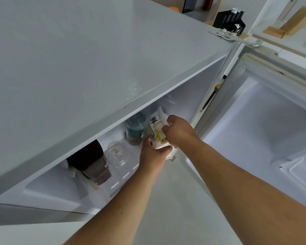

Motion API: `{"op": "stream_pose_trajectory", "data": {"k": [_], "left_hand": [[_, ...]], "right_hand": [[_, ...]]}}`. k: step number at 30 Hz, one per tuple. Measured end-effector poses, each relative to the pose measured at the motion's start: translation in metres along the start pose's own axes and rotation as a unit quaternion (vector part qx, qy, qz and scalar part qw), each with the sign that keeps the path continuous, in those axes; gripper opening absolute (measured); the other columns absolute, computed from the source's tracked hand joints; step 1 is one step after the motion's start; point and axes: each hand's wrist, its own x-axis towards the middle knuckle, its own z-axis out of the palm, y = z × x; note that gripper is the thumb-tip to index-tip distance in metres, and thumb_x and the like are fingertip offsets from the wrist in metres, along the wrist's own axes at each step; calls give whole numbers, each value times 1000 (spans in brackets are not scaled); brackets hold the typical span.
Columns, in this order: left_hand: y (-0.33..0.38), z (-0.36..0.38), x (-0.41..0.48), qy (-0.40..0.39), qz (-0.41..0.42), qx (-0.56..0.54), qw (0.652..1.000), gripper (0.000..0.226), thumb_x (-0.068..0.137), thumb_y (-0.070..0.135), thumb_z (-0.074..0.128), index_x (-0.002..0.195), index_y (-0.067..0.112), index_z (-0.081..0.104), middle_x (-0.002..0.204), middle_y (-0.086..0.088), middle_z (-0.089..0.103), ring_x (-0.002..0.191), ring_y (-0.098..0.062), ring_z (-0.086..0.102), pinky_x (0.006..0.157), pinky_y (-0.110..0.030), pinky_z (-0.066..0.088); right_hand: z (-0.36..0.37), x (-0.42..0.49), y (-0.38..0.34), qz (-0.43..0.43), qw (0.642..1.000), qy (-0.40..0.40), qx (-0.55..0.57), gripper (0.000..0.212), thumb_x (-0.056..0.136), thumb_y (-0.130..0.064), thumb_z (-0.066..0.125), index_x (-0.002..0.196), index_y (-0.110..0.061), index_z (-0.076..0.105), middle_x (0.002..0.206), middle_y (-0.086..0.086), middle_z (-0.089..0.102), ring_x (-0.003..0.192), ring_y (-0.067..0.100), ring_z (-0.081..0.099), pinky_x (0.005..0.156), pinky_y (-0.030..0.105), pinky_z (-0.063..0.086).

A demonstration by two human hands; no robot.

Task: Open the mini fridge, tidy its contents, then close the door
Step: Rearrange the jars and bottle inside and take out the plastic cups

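Note:
I look down over the grey top of the mini fridge (88, 59); its door (265, 124) is swung open to the right. Inside, at the right end of the shelf, a white and yellow food packet (157, 127) stands tilted. My left hand (153, 152) grips its lower end from below and my right hand (179, 131) clasps its right side. To the left of the packet stands a clear bottle with a blue label (135, 129), then a small clear glass jar (117, 153), then a dark brown bottle (92, 161) lying tilted.
The door's inner liner (254, 138) is white, with bare moulded shelves. A metal hinge bracket (224, 33) sits at the fridge's top right corner. A black box (228, 18) and wooden pieces (293, 22) lie behind. Pale floor (180, 209) shows below my arms.

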Motion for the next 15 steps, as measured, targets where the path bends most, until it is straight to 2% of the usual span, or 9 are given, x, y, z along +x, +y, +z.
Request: {"op": "stream_pose_trajectory", "data": {"k": [2, 6, 12, 15], "left_hand": [[0, 8, 2, -6, -16, -44, 999, 75, 77, 24, 86, 142, 25, 47, 130, 5, 65, 109, -7, 65, 88, -29, 53], [0, 21, 10, -12, -40, -123, 992, 87, 72, 26, 84, 149, 29, 42, 139, 4, 62, 125, -17, 61, 108, -49, 51], [4, 24, 21, -7, -21, -143, 989, 97, 62, 45, 89, 147, 34, 44, 144, 7, 59, 131, -13, 57, 112, -52, 47], [6, 23, 26, -1, -8, -149, 989, 97, 61, 47, 88, 146, 32, 44, 144, 6, 59, 131, -13, 57, 112, -52, 48]], "right_hand": [[-1, 7, 4, -22, 1000, 20, -1, 16, 99, -21, 52, 114, -19, 57, 91, 3, 61, 75, 25, 61, 62, 36, 55], [3, 20, 8, -66, 996, 56, 34, 26, 100, -14, 49, 124, -18, 59, 110, 13, 68, 80, 27, 60, 53, 25, 45], [14, 35, 3, -83, 991, 78, 76, 28, 101, -13, 47, 126, -19, 60, 115, 12, 69, 84, 26, 63, 49, 20, 38], [19, 43, 0, -79, 990, 83, 86, 32, 101, -13, 47, 130, -19, 59, 116, 9, 69, 82, 21, 61, 50, 17, 37]]}}
